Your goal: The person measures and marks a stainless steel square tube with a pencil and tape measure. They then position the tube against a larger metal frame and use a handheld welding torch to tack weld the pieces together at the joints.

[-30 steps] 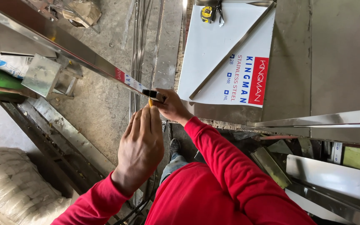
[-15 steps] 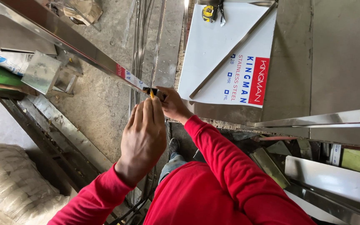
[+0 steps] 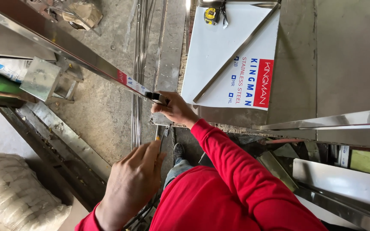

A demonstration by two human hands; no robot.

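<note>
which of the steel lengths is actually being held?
The long square tube running in from upper left: the right hand grips its near end. The strip on the white sheet lies untouched.

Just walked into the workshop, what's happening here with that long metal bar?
A person in a red sleeve is working at the end of a long shiny metal bar that runs up to the left. The right hand grips the bar's end, beside a small black part. The left hand is lower, apart from the bar, pinching a thin yellow-tipped tool. A white sheet with a yellow tape measure on it lies beyond.
</note>
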